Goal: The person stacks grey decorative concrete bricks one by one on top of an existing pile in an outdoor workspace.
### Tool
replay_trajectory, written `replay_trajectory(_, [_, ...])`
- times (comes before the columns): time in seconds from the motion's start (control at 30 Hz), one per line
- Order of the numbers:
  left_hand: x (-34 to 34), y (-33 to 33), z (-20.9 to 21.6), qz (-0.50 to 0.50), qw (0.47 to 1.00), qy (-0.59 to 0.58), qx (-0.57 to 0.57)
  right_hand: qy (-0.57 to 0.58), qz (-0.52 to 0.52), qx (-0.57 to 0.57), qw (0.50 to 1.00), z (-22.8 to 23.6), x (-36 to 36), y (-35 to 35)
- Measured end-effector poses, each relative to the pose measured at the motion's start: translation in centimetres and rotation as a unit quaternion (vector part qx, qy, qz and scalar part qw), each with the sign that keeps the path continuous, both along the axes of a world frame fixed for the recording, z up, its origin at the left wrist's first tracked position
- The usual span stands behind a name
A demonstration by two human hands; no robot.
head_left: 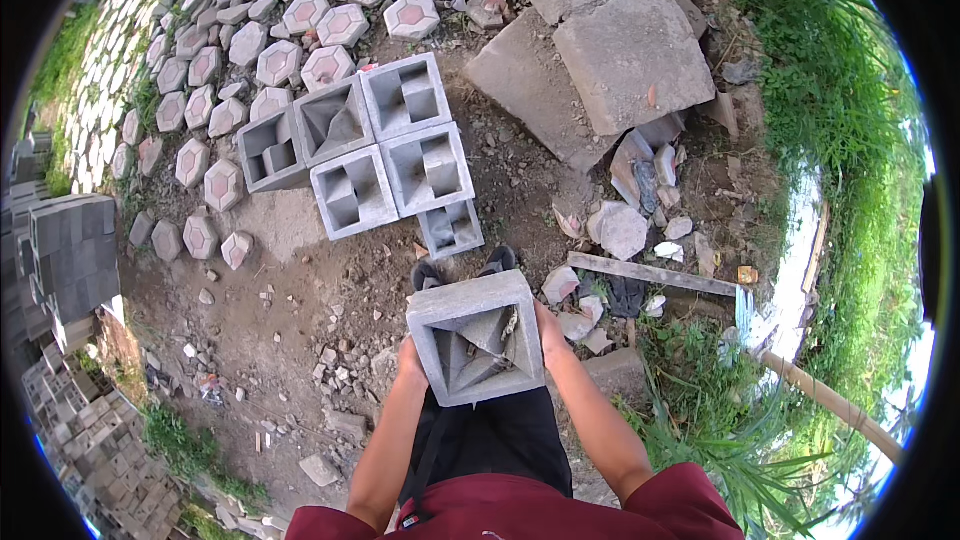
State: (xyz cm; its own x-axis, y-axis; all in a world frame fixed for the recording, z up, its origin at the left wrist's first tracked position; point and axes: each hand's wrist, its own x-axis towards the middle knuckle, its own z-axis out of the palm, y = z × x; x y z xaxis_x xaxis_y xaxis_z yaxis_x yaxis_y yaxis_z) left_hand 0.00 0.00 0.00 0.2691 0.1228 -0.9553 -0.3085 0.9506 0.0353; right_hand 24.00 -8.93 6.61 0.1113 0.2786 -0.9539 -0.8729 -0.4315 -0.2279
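A grey concrete breeze block (480,345), square with an angled pattern inside its frame, is held in front of my body above my dark trousers. My left hand (411,360) grips its left side, and my right hand (550,334) its right side; both are partly hidden by the block. Beyond my feet, similar hollow blocks are grouped close together on the dirt. Among them are a near block (452,228) low by my shoes, a middle block (428,170), and a block with a pyramid-like inside (335,120).
Hexagonal paving stones (278,63) cover the ground at far left. Broken concrete slabs (630,60) lie at far right, with rubble and a wooden plank (655,275) nearer. Stacked grey blocks (75,250) stand at left. Grass (800,90) and a bamboo pole (830,405) border the right.
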Motion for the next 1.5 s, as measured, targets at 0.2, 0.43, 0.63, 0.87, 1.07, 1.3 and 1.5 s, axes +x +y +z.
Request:
replay_trajectory(0.2, [2.1,3.6,-19.8,0.011,0.996,0.052,0.07,-0.061,0.037,0.027,0.997,-20.5,1.4,5.6])
replay_trajectory(0.43, [5.9,8.7,-36.8,-0.029,0.998,0.02,0.053,-0.038,0.013,0.058,0.998,-42.7,3.8,5.9])
replay_trajectory(0.63, [8.6,12.0,-42.6,-0.044,0.995,-0.013,0.091,-0.045,-0.019,0.0,0.999,-48.3,4.2,8.0])
replay_trajectory(0.87, [10.4,14.2,-44.8,-0.015,0.996,0.009,0.086,-0.062,0.0,0.055,0.997,-53.0,5.6,9.7])
replay_trajectory(1.07, [8.9,14.5,-47.5,-0.041,0.991,0.087,0.094,-0.072,0.059,0.034,0.995,-55.5,6.7,12.9])
replay_trajectory(1.3, [8.2,13.6,-51.5,-0.081,0.985,0.114,0.098,-0.078,0.088,0.012,0.993,-56.0,7.2,13.5])
replay_trajectory(1.5, [9.2,13.3,-53.8,-0.049,0.977,0.115,0.175,-0.116,0.081,0.018,0.99,-59.8,8.5,11.7])
